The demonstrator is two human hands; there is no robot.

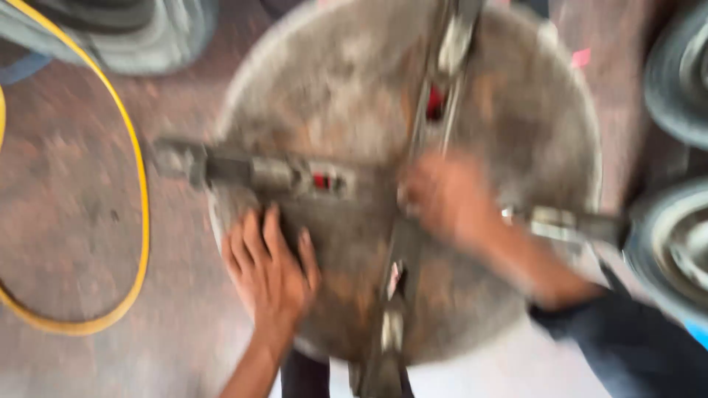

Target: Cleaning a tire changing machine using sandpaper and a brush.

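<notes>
Although the whole view is smeared with motion blur, a big round metal plate [332, 96] fills the middle of it, worn grey and stained with rust. Four metal arms cross it like a plus sign and meet near its centre. One arm [251, 171] runs out past the plate's left rim, and small red marks show in slots on it and on the arm pointing away from the person.

The left hand [271, 267] lies flat on the lower left part of the plate, just below the left arm, with its fingers spread wide and its heel at the rim. It holds nothing. The right hand [445, 197] sits at the plate's centre, where the arms meet, and looks curled over the hub there; the blur hides whether it grips anything, so I cannot tell. Its forearm leads off to the lower right of the plate into a dark sleeve [627, 346].

Left of the plate, a yellow hose [142, 221] curves in a loop over the reddish floor [66, 199]. Tyres lie around the plate: one [140, 33] beyond its upper left rim, and others [675, 243] close to its right rim.
</notes>
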